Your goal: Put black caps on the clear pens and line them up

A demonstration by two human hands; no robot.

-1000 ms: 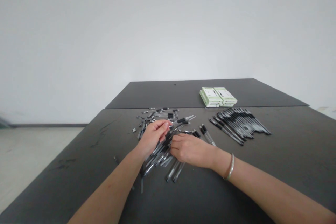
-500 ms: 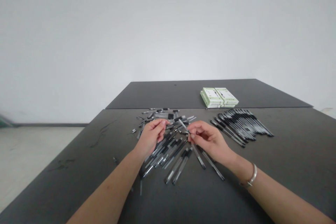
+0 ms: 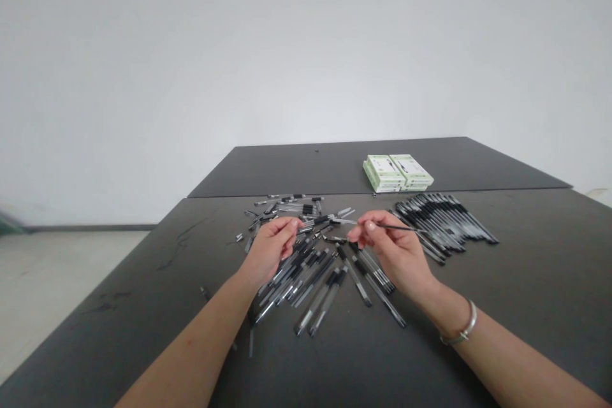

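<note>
My left hand (image 3: 271,247) is closed in a pinch over the left side of a loose pile of clear pens with black grips (image 3: 299,268). Whatever sits between its fingertips is too small to make out. In my right hand (image 3: 389,245), thumb and fingers are closed on a thin pen refill (image 3: 398,227). It lies almost level, its dark length pointing right and a pale end toward the left hand. Below the right hand, several pens (image 3: 380,287) rest on the black table, apart from it.
A neat row of pens (image 3: 444,220) lies side by side at the right. Behind it stand stacked pale green and white boxes (image 3: 399,173). The black table (image 3: 296,172) has a seam across it, with a white wall beyond. One small dark piece (image 3: 205,293) lies left of my left forearm.
My right hand has moved right and turned, so the refill has swung from slanting to nearly level and away from the left hand. The left hand keeps its pinch, nearly in place.
</note>
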